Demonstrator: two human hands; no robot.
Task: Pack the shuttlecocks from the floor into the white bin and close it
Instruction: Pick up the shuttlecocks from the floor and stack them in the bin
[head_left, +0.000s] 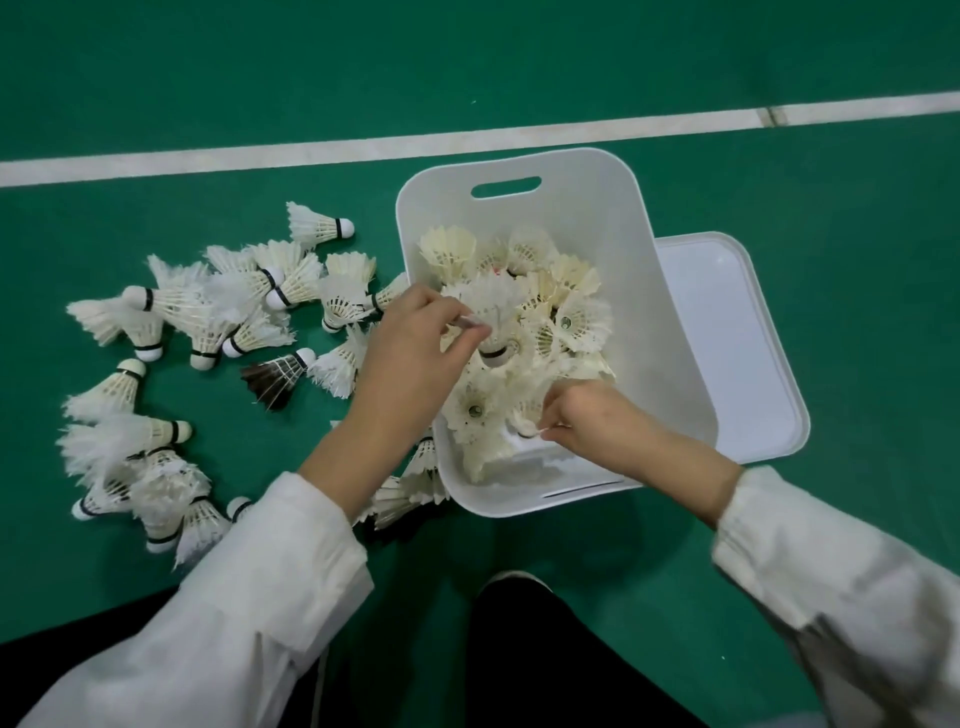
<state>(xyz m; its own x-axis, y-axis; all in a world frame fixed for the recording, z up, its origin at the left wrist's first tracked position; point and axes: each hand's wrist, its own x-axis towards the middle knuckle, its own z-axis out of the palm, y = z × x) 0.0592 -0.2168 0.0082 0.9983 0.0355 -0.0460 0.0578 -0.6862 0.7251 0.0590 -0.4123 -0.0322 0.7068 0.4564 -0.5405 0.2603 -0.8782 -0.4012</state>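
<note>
Left hand (415, 343), right hand (587, 421) each pinch white feather shuttlecocks (493, 312) in white plastic bin (582, 208) — floor pile (208, 306) lies left, nearer left hand.

Head view, looking down on a green court floor (208, 78) crossed by a white line (363, 150). An open white bin (597, 208), with a handle slot in its far wall, holds a heap of packed shuttlecocks (571, 317). Its lid (727, 338) lies flat on the floor, partly under the bin's right side. Left of the bin lie the loose shuttlecocks (208, 301), among them one dark-feathered shuttlecock (272, 379). The left grip (415, 338), slightly blurred, pinches the feathers of a cork-down shuttlecock (493, 332) above the heap. The right grip (587, 421) pinches a near shuttlecock (525, 420) inside the bin. Both arms wear white sleeves (260, 597).
</note>
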